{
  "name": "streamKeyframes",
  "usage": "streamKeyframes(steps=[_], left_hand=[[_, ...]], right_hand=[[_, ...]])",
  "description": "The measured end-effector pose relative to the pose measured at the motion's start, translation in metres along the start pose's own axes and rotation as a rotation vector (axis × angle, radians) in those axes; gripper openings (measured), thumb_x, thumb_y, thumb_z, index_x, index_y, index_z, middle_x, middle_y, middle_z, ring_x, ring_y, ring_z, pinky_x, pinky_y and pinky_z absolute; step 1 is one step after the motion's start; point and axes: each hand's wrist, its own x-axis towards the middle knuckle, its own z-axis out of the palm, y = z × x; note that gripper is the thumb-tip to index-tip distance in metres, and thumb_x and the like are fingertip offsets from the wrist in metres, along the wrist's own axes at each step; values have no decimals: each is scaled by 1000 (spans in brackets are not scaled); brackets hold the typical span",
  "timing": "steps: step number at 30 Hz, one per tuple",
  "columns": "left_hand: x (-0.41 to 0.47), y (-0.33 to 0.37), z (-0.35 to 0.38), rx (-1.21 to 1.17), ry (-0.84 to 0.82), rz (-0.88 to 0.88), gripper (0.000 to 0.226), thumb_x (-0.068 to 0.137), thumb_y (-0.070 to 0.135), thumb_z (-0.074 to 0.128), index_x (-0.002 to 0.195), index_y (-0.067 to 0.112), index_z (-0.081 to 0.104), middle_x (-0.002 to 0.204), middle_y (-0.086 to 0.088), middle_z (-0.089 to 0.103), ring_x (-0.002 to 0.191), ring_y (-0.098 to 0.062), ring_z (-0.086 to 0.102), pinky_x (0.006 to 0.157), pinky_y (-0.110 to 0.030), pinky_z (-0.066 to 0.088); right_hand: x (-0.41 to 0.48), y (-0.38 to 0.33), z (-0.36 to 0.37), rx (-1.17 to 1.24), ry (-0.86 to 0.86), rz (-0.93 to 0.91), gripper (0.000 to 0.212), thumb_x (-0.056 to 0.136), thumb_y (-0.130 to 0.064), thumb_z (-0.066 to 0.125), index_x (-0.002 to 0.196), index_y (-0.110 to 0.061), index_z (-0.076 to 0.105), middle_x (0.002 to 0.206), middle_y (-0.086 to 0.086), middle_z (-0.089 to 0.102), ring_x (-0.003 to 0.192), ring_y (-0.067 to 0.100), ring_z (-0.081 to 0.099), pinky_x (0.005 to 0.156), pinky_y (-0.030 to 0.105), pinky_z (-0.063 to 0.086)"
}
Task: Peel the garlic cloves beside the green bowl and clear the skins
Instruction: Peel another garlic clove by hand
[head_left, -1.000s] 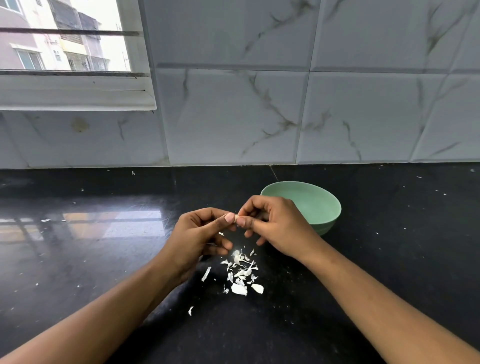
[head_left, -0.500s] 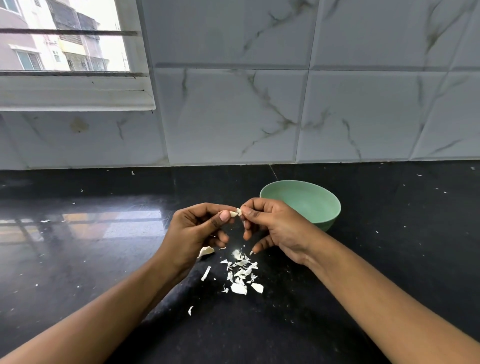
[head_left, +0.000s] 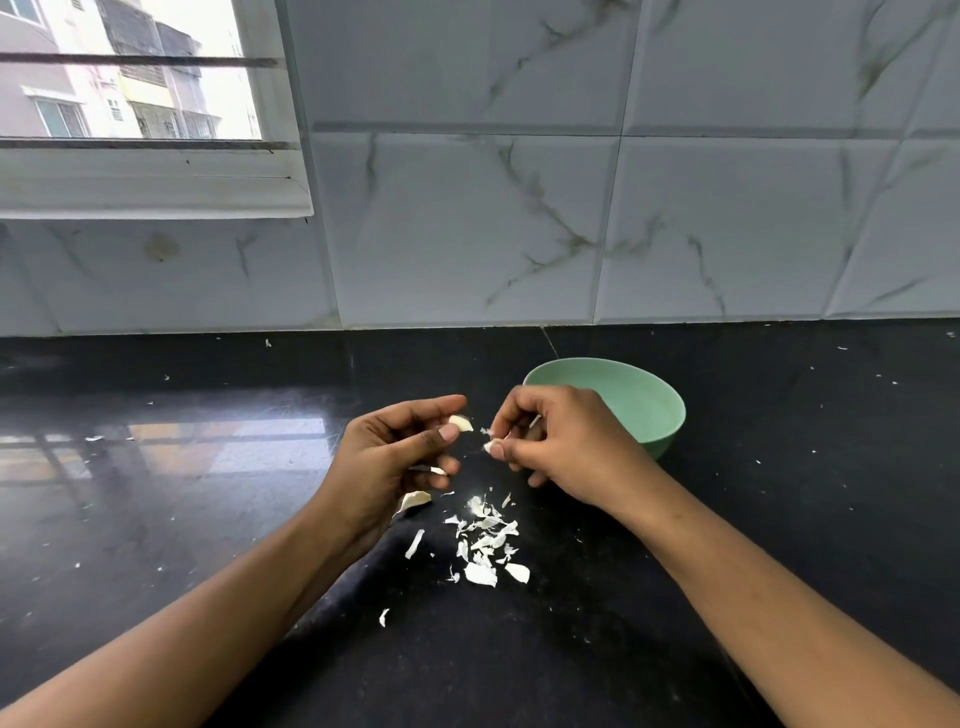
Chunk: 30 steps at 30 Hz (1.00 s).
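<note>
2 hands apart: left hand (head_left: 384, 457) pinches clove (head_left: 461, 423), right hand (head_left: 566, 447) pinches skin (head_left: 488, 447) beside bowl (head_left: 644, 410).

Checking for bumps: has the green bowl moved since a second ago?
No. The green bowl sits in the same spot, its left rim just right of the countertop seam.

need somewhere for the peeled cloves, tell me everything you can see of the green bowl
The green bowl is round, pale mint, smooth and matte like plastic, with a thin rim. It stands upright on the black counter. The right hand hides its near left edge; the inside that shows holds nothing.
</note>
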Motion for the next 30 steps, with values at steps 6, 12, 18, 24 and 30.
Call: streamKeyframes(steps=[6,12,18,24,30], left_hand=[[0,1,-1,26,19,-16,26,67,8,67,93,8,70,80,-4,73,51,-11,62,45,-19,49],[0,1,-1,35,31,-34,24,66,11,69,89,8,70,73,-5,70,51,-11,62,44,-19,48],[1,0,0,53,19,-68,22,65,12,70,87,9,70,65,-2,67,48,-10,58,43,-18,46],[1,2,-1,61,17,-76,24,65,12,70,88,7,69,61,-1,65,48,-9,58,42,-19,46],[1,1,0,56,21,-99,22,63,12,71,85,8,69,61,-2,64,47,-10,57,41,-19,46]], right_hand=[[-4,-3,1,-237,-98,-32,7,85,-28,68,84,-24,74,62,-5,67,49,-4,57,55,10,43],[-3,-5,0,-227,48,-85,24,71,-28,81,59,-27,60,49,-13,54,49,1,53,50,13,36],[-2,-2,0,-156,32,-132,16,79,-9,70,76,-24,63,62,-11,59,56,4,63,54,18,49],[-2,-3,-3,-126,-57,-24,18,88,-35,61,79,-24,72,68,-1,70,58,5,67,58,22,55],[-2,-4,-3,6,41,-65,17,74,-25,80,65,-18,67,47,-12,55,45,3,49,48,24,46]])
